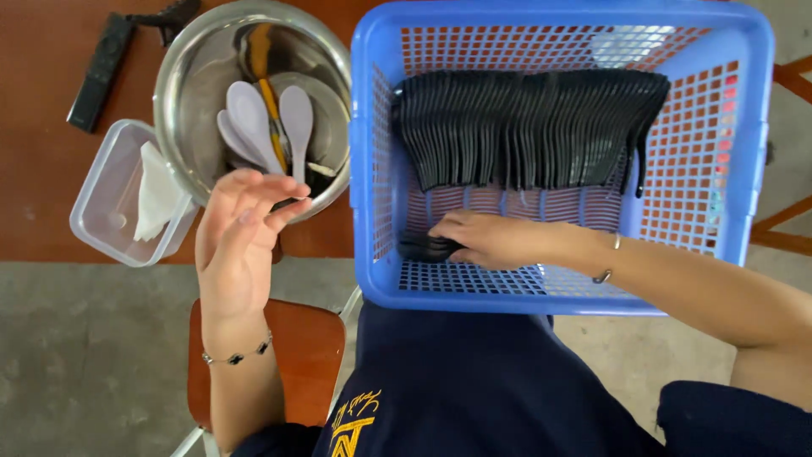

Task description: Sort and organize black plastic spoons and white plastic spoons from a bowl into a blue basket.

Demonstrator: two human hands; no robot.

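Nearest the camera, a dark blue garment fills the lower frame, w/ a blue plastic basket rested on the lap above it.

The right hand is laid inside the basket, fingers closed over a small stack of black spoons at the front left of the mesh floor. The left hand is held open in the air, fingers spread and loosely curled, nothing gripped, just in front of a steel bowl.

Risks, as judged: the small stack is pinched at one end only, so it could fan apart or slip if lifted at an angle. The long row of black spoons stood on edge across the basket's middle could be toppled by a knock from the wrist. The basket, seemingly perched on the lap, could tilt.

Containers: the bowl holds approx. three white spoons plus a yellow-handled utensil; a clear plastic box beside it holds a white tissue.
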